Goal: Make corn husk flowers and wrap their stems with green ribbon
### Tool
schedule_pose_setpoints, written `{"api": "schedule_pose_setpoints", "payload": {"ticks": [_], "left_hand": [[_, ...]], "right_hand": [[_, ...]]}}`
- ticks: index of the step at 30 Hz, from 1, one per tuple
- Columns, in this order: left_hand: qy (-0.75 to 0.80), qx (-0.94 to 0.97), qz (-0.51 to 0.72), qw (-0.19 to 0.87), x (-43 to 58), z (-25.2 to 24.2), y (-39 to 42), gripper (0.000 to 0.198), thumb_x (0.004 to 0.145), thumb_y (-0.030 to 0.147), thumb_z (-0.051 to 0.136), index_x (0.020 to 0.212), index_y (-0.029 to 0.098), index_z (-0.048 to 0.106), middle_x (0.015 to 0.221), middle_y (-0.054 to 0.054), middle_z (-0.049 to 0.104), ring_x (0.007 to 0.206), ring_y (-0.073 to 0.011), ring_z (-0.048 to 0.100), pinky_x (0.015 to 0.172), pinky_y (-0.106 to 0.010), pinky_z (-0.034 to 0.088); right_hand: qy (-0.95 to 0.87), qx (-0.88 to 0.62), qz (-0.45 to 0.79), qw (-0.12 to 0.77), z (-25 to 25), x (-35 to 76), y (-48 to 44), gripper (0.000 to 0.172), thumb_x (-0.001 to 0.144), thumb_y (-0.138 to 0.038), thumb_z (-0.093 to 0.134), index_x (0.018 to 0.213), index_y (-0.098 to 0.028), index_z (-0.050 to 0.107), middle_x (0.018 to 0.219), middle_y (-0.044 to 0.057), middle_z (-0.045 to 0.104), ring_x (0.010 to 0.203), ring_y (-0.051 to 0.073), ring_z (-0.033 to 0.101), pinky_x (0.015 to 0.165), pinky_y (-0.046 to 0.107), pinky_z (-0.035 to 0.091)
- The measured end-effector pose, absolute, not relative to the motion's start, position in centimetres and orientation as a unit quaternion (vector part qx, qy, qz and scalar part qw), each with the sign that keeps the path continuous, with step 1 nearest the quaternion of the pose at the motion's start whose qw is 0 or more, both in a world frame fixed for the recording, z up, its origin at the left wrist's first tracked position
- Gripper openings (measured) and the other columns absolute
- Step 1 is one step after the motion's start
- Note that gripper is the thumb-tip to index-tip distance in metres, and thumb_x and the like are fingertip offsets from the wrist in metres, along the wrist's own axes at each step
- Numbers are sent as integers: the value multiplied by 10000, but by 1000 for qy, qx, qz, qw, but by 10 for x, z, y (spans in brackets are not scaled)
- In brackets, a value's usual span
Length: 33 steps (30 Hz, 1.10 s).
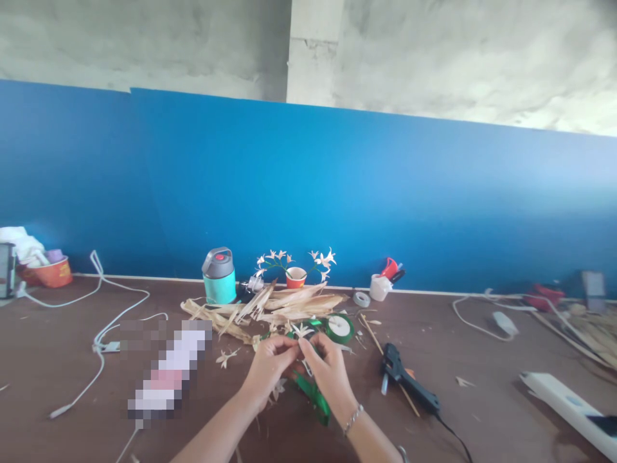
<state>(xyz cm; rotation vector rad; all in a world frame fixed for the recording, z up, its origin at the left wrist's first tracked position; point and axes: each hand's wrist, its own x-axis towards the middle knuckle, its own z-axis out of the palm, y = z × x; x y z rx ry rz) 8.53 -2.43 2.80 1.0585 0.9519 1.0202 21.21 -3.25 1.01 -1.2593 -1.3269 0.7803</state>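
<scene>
Low over the table, my left hand (272,366) and my right hand (331,372) meet, thumbs and fingertips pinched together at the base of a small pale flower (302,330) that looks made of dried husk. Its petals point up and away from me; its lower end is hidden by my fingers. A shiny green ribbon (315,399) hangs below and between the hands. Just beyond my right hand lies a roll of green ribbon (340,327) with a white core. Dried husks (299,303) are heaped behind. Another loose flower (225,358) rests left of my left hand.
A red paper cup (295,278) with flower sprays stands behind the husks, beside a turquoise flask (219,276). Right are a black glue gun (409,379), a thin stick (373,334), a tape roll (361,299) and a white holder (380,287). White cables (99,328) run left.
</scene>
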Motion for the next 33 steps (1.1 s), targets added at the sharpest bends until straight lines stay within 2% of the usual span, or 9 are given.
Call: {"api": "schedule_pose_setpoints", "payload": {"ticks": [6,14,23,33], "left_hand": [[389,464,461,649,85,30,-26,223,612,343,710,708,145,678,555,-11,666,515,-175,628,505,-255,465],[375,480,461,645,82,33,-28,256,632,385,684,728,147,687,555,-17,670,522,-179,633,503,-252,456],[385,483,468,632,84,32,-26,194,648,340,667,678,148,680,524,-1,655,474,-145,598,477,-230,439],[383,495,479,616,83,28,-24,205,655,339,666,689,138,687,520,-7,656,477,-153,602,491,-244,466]], "right_hand": [[-565,-526,336,540,10,211,-33,365,784,-481,541,593,-188,439,542,-53,368,526,102,341,484,218,296],[-567,-523,322,549,11,212,-34,368,777,-477,550,580,-194,421,537,-56,361,532,104,334,483,217,286],[-572,-524,328,538,13,211,-35,358,795,-460,532,589,-194,413,548,-53,369,538,105,335,498,224,287],[-583,-519,322,536,14,210,-36,346,812,-440,513,591,-190,421,554,-49,366,544,107,337,497,219,288]]}}
